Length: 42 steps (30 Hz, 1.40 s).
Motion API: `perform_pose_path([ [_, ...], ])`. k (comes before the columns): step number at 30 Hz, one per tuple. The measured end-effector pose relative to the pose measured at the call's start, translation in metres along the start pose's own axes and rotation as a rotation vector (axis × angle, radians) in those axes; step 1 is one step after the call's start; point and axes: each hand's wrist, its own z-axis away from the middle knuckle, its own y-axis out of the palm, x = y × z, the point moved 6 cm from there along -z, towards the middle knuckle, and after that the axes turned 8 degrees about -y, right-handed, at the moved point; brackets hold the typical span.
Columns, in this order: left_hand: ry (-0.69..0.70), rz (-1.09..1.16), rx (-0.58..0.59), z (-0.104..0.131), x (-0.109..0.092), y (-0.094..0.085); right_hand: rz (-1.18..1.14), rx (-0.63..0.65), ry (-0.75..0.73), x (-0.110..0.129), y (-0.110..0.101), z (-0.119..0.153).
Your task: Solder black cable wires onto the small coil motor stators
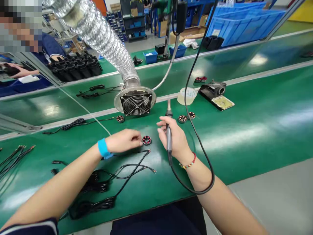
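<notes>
Glossy green mat (244, 137), seemingly foil duct (102, 36).

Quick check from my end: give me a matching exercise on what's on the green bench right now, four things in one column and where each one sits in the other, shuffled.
Things:
1. soldering iron
2. red wound coil
3. fan
4. black cables

Places:
A. at the end of the silver hose, facing the person
B. held in the right hand, tip pointing up
C. on the mat at the fingertips of the left hand
D. loose on the mat under the left forearm

Pairs: 1-B, 2-C, 3-A, 4-D
</notes>
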Motion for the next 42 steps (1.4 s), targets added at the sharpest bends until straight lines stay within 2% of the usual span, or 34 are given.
perform_pose_path([
  [3, 0.016, -0.15, 0.014, 0.011, 0.012, 0.03, -0.045, 0.12, -0.013, 0.007, 0.015, 0.007],
  [5, 0.064, -0.105, -0.026, 0.011, 0.013, 0.038, -0.097, 0.161, 0.021, 0.008, 0.02, 0.011],
  [8, 0.082, 0.201, -0.097, 0.006, 0.019, 0.029, -0.243, 0.166, 0.156, 0.006, 0.026, 0.015],
  [10, 0.071, 0.5, -0.115, 0.003, 0.028, 0.02, -0.398, 0.119, 0.285, 0.006, 0.031, 0.017],
  [12, 0.081, 0.672, -0.111, 0.002, 0.032, 0.016, -0.556, 0.077, 0.404, 0.008, 0.037, 0.02],
  [16, 0.158, 0.659, -0.122, 0.002, 0.027, 0.019, -0.709, 0.066, 0.468, 0.017, 0.048, 0.023],
  [21, 0.196, 0.642, -0.163, 0.005, 0.022, 0.022, -0.732, 0.017, 0.559, 0.014, 0.049, 0.028],
  [26, 0.187, 0.645, -0.245, 0.003, 0.025, 0.019, -0.764, 0.01, 0.579, 0.014, 0.05, 0.029],
  [29, 0.192, 0.878, -0.309, 0.002, 0.029, 0.015, -0.762, 0.031, 0.586, 0.013, 0.051, 0.03],
  [31, 0.207, 1.131, -0.286, 0.003, 0.03, 0.016, -0.806, 0.046, 0.591, 0.014, 0.053, 0.03],
  [33, 0.217, 1.286, -0.232, 0.004, 0.027, 0.018, -0.873, 0.048, 0.596, 0.016, 0.056, 0.029],
  [38, 0.264, 1.253, -0.24, 0.012, 0.014, 0.017, -0.973, 0.072, 0.602, 0.022, 0.06, 0.028],
  [42, 0.322, 1.227, -0.205, 0.013, 0.009, 0.017, -0.914, 0.079, 0.549, 0.024, 0.059, 0.028],
])
